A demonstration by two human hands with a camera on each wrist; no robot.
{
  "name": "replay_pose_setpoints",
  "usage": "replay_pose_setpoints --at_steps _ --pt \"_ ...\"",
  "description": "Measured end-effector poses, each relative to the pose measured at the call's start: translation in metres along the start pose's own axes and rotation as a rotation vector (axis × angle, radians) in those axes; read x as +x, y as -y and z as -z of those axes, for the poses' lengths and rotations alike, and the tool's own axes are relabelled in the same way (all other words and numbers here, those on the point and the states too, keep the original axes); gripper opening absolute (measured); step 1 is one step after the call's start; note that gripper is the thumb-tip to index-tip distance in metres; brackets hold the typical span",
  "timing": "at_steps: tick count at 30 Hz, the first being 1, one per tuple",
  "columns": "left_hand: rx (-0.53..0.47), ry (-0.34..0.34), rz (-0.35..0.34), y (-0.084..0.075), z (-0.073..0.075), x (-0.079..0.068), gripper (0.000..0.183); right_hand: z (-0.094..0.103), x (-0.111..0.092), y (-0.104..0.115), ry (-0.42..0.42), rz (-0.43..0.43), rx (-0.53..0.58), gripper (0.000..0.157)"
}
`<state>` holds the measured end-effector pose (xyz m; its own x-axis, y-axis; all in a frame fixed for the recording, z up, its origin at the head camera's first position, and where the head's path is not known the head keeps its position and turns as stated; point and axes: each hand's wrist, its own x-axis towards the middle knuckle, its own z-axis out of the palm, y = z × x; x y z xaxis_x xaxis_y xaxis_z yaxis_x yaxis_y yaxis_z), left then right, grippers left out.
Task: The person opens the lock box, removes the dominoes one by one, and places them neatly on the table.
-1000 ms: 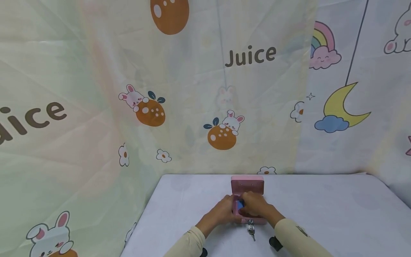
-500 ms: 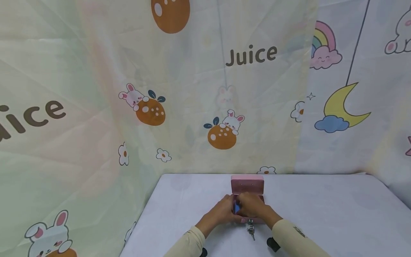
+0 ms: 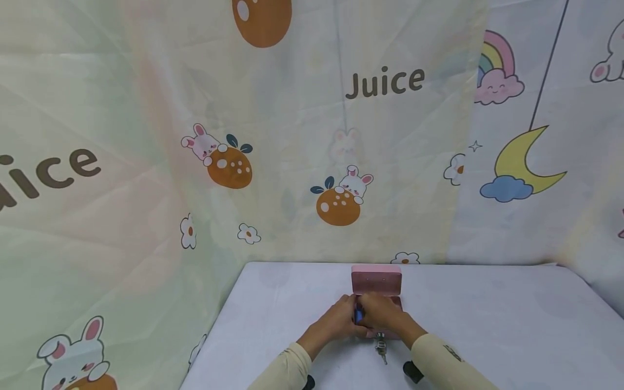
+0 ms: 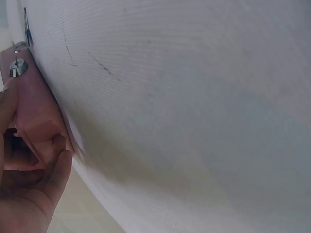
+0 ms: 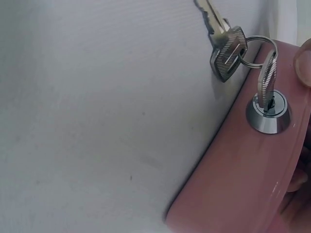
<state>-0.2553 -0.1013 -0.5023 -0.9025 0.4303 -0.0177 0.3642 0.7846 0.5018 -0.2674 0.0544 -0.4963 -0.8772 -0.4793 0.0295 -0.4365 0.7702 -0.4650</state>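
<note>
A pink metal lock box (image 3: pixel 376 283) stands on the white table with its lid raised at the back. My left hand (image 3: pixel 337 319) grips its left side, thumb toward the front and fingers along the wall; the left wrist view shows fingertips against the pink box end (image 4: pixel 41 109). My right hand (image 3: pixel 381 312) reaches into the box with curled fingers, holding a blue object (image 3: pixel 358 314), mostly hidden behind them. One key (image 5: pixel 267 80) sits in the front lock (image 5: pixel 269 116); a second key (image 5: pixel 227 54) hangs from the same ring and lies toward the table.
The white tabletop (image 3: pixel 478 314) extends on both sides of the box. Behind it hangs a printed cloth (image 3: pixel 292 162) with bunnies and oranges, and another cloth side (image 3: pixel 112 244) runs along the left. Black wrist gear (image 3: pixel 413 372) shows under the right sleeve.
My right hand has shifted slightly left within the box, and the blue object has moved left with it, toward the left wall. The left hand and the box have stayed in place.
</note>
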Motion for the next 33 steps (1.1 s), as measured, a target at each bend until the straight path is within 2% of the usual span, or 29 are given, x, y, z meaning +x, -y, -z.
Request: replay_pose_setpoints --at_steps 12,33 --pt "-0.004 0.004 -0.009 0.0020 0.0013 0.0002 0.097 -0.0006 0.0013 -0.0014 0.024 0.010 0.019 0.049" --pt "-0.022 0.018 0.036 -0.0011 0.0025 -0.0010 0.093 0.0003 0.0001 -0.0031 0.032 0.000 0.004 0.045"
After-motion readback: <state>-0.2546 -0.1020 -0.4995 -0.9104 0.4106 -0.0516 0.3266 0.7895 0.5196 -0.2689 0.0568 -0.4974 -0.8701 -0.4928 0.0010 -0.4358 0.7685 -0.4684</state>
